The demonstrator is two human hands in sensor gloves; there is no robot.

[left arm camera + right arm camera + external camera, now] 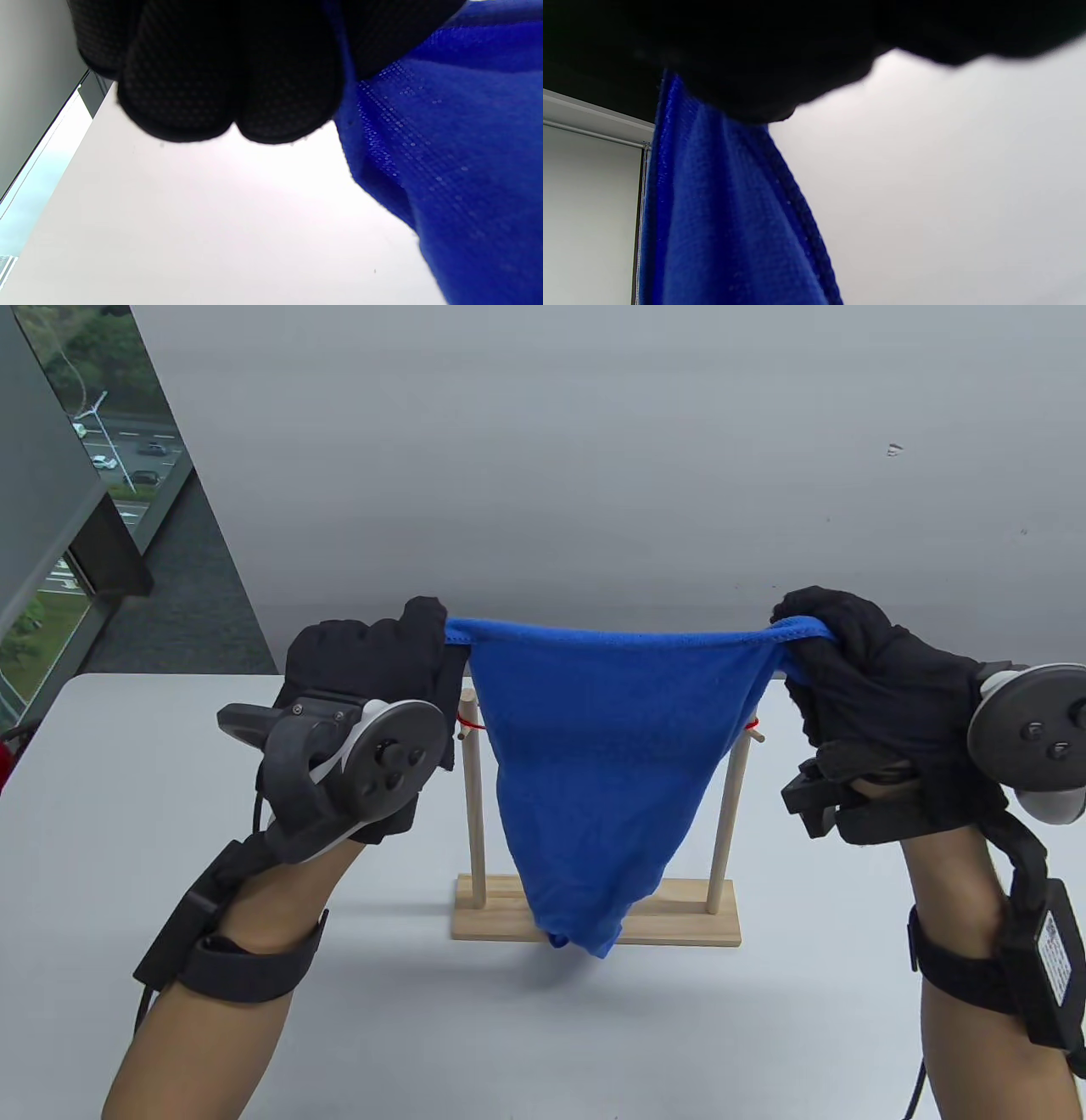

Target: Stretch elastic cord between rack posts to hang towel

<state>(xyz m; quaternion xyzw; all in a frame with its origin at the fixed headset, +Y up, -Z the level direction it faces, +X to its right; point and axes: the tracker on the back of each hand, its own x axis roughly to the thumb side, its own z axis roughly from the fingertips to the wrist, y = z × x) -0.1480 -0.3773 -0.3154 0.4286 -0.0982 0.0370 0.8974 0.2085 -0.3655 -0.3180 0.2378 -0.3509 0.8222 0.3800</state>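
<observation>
A blue towel [607,746] hangs stretched between my two hands, above and in front of a wooden rack [594,920] with two upright posts [472,806]. My left hand [424,653] grips the towel's left top corner. My right hand [814,636] grips the right top corner. A red elastic cord [468,723] shows at the tops of both posts; its span between them is hidden behind the towel. The towel fills the right of the left wrist view [458,148], under my gloved fingers [229,84], and hangs at the left of the right wrist view [721,220].
The rack's wooden base stands on a white table [127,780]. A grey wall [594,458] rises behind the table, and a window [93,449] is at the far left.
</observation>
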